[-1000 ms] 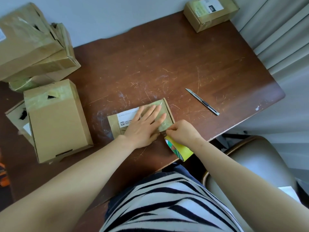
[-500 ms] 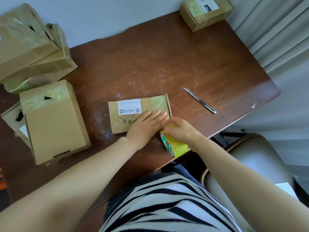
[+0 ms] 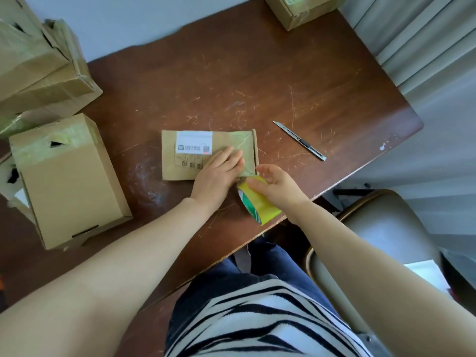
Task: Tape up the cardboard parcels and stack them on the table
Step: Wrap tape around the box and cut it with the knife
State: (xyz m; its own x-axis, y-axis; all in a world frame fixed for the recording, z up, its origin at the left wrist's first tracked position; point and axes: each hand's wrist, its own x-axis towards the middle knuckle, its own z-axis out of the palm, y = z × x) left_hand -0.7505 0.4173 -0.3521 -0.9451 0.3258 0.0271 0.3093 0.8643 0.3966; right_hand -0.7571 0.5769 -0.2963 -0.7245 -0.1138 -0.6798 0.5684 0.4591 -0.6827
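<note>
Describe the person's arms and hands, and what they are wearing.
Both forearms are bare to beyond the picture's edge, with no sleeves visible. The left hand and right hand carry no gloves; I see no rings, watch or bracelet. The fingers are bare too. A black-and-white striped top and dark blue trousers show below.

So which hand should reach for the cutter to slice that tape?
Probably the right hand. It is nearer the utility knife, which lies on its side of the table, and looks loosely open over the tape roll. The left hand is pressing down the small parcel.
</note>
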